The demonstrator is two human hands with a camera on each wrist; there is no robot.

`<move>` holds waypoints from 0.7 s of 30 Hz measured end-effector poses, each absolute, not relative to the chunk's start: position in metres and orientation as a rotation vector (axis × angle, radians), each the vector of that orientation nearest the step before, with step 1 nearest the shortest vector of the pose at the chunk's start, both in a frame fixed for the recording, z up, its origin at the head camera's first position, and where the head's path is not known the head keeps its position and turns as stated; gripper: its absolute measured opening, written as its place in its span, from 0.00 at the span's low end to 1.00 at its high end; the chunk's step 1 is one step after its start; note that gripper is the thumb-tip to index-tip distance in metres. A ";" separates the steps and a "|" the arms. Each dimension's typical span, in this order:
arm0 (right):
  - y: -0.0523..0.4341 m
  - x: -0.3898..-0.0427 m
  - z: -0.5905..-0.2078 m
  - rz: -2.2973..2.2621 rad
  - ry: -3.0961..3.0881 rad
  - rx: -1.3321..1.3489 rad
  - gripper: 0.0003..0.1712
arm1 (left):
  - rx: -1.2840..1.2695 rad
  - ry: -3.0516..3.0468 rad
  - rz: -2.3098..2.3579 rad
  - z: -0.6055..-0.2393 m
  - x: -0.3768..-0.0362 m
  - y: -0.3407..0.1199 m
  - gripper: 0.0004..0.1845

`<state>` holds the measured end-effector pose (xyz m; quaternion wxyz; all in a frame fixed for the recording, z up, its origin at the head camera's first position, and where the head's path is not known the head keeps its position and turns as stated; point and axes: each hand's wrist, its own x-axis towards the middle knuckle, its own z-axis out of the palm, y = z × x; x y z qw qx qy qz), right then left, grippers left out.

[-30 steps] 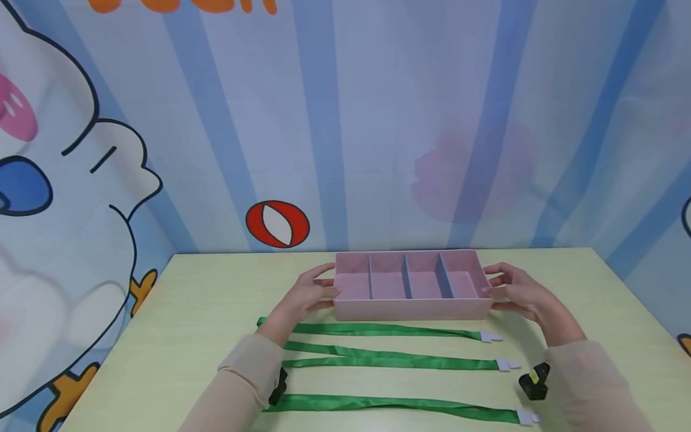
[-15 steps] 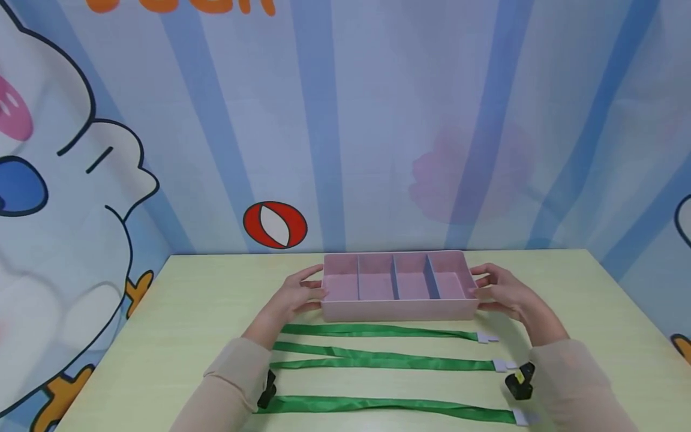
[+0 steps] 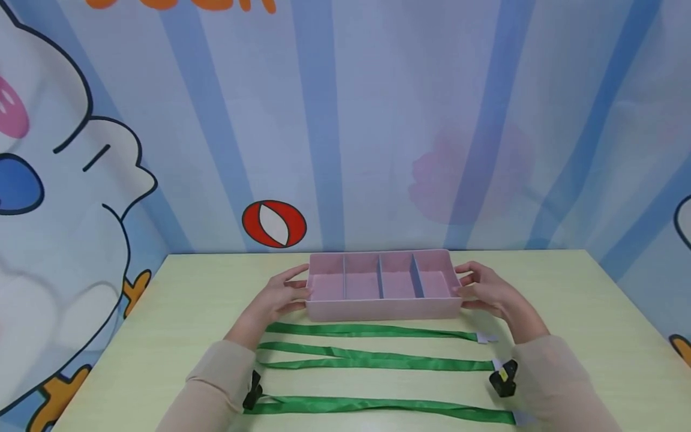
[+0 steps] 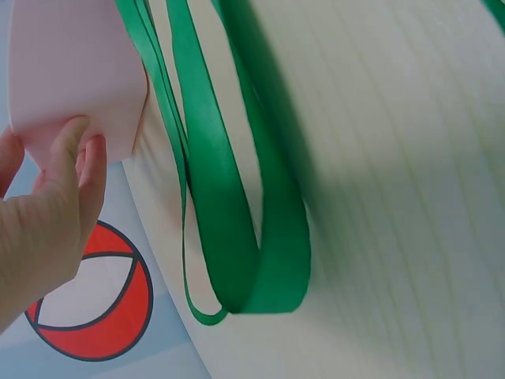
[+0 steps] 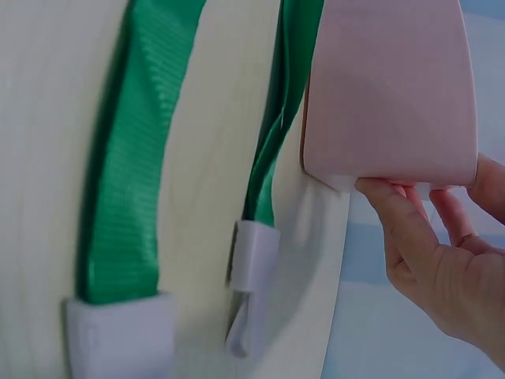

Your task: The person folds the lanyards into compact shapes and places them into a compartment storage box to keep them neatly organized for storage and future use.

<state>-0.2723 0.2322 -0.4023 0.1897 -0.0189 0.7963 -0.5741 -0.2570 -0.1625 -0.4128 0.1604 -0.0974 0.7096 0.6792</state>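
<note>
**Tray gripped at both ends, lanyards not yet sorted**

The pink divided tray [image 3: 380, 285] sits on the pale green table [image 3: 583, 300], toward its far edge and just beyond the nearest of the green lanyards. The left hand [image 3: 278, 295] holds the tray's left end, thumb over the rim and fingers [image 4: 67, 150] curled against the outer wall. The right hand [image 3: 483, 289] holds the right end in the same way, its fingers [image 5: 387, 209] pinching the lower corner. Whether the tray rests flat on the table or is slightly lifted, I cannot tell.

All 4 compartments of the tray look empty. 3 green lanyards lie stretched across the table in front of it: the far lanyard [image 3: 367, 329] just beside the tray's front wall, the middle lanyard [image 3: 378, 359] folded back on itself, and the near lanyard [image 3: 378, 405] closest to the person. White clips [image 3: 486, 338] end them on the right.

Judging by this, the work stands at its opening: the tray is being positioned, and no lanyard has been picked up or put in a compartment.
</note>
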 end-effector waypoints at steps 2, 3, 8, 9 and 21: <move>0.230 -0.273 -0.402 -1.610 2.245 -0.045 0.31 | -0.282 2.018 1.939 -0.412 -0.257 -0.165 0.34; 0.229 -0.273 -0.402 -1.611 2.244 -0.039 0.31 | -0.284 2.016 1.938 -0.412 -0.257 -0.166 0.34; 0.224 -0.274 -0.402 -1.628 2.232 -0.038 0.30 | -0.292 2.019 1.925 -0.412 -0.258 -0.171 0.34; 0.224 -0.274 -0.402 -1.631 2.230 -0.035 0.30 | -0.297 2.022 1.920 -0.412 -0.258 -0.171 0.34; 0.217 -0.274 -0.398 -1.620 2.213 -0.003 0.33 | -0.242 1.994 1.946 -0.414 -0.255 -0.180 0.31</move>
